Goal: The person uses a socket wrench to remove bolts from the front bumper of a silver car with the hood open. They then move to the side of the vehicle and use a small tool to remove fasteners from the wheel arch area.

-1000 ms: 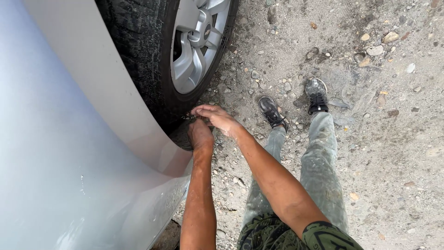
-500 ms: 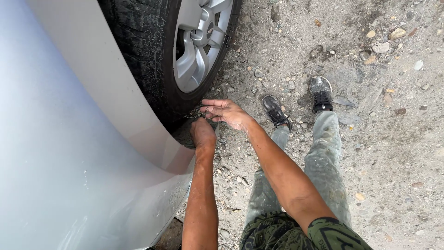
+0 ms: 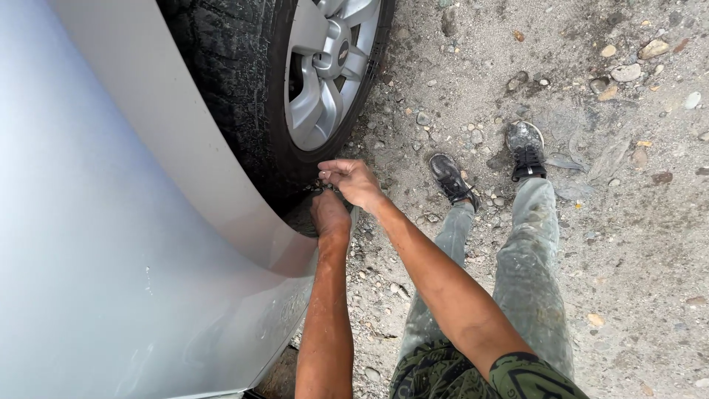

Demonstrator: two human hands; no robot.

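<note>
There is one view only, from a camera on the person's head, looking steeply down along both forearms. It sits close above the silver car body, which fills the left half of the frame, with the tyre and alloy wheel at the upper centre. The gravel ground takes the right half. The low centre, where both hands meet, is shadowed, perhaps too dark to read.

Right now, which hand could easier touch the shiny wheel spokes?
Probably the right hand. It hovers in the open beside the tyre, just below the silver spokes. The left hand is tucked low under the car's body panel, by the bottom of the tyre.
</note>
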